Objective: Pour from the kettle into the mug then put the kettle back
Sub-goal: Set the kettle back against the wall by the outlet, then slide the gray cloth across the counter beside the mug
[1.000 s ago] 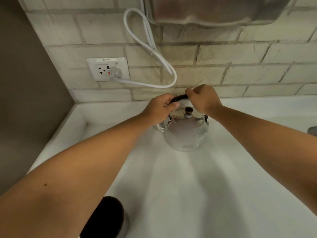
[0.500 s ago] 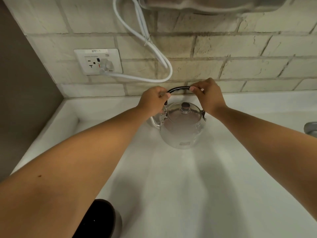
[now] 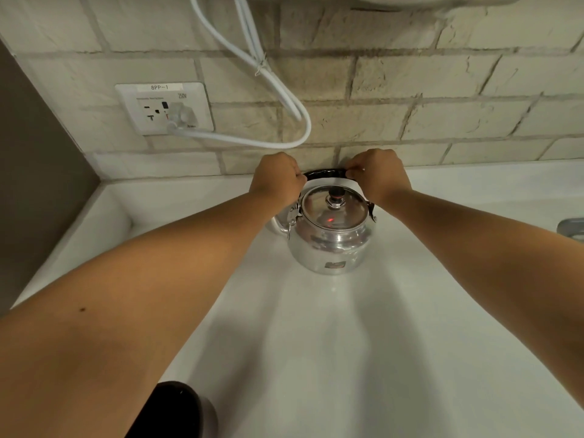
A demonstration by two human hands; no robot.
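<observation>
A shiny metal kettle (image 3: 331,245) with a glass lid stands on the white counter (image 3: 316,343) close to the brick wall. Its black arched handle (image 3: 325,175) is raised upright over the lid. My left hand (image 3: 276,180) grips the handle's left end, and my right hand (image 3: 377,175) pinches its right end. The spout points left, partly hidden behind my left forearm. A dark mug (image 3: 177,412) sits at the bottom edge of the view, half covered by my left arm.
A wall socket (image 3: 164,109) with a white plug and looped white cable (image 3: 268,90) hangs above the counter's back left. A grey side wall closes the left. A metal object (image 3: 572,226) pokes in at the right edge. An appliance hangs overhead.
Both hands have lifted the kettle's handle from near the lid to upright. The kettle itself has stayed in place on the counter.
</observation>
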